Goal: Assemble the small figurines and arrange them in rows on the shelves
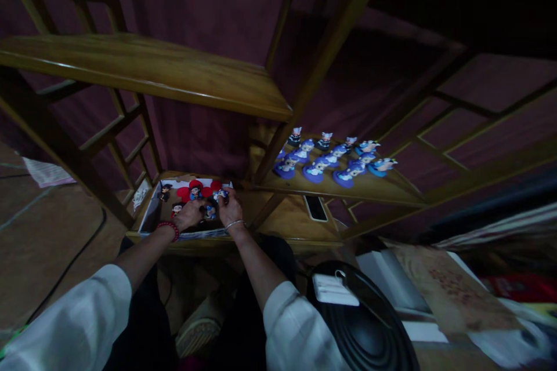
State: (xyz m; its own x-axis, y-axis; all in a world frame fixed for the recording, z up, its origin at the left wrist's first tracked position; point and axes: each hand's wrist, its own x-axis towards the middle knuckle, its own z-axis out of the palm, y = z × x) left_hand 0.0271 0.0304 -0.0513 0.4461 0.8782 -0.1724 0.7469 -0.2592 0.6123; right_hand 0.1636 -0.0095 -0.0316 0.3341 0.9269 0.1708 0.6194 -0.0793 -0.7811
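A shallow white-edged cardboard box [150,217] sits on the low wooden shelf with several small figurines in it. My right hand [231,211], with a thin bracelet at the wrist, pinches a blue-and-white figurine [220,195] at the box's right side. Inside the box, my left hand [189,216], wearing a red bead bracelet, has its fingers curled; what they hold is hidden. Close to its fingertips is a blue figurine [210,212]. A figurine with red parts [195,190] stands toward the back, and a dark one [165,192] is in the far left corner.
Rows of purple-based figurines [317,169] stand on a raised shelf to the right. Below lies a phone [315,208]. A wooden ledge [143,66] overhangs the box. At lower right, a black round stool [369,330] bears a white object [335,290], beside cardboard [452,284].
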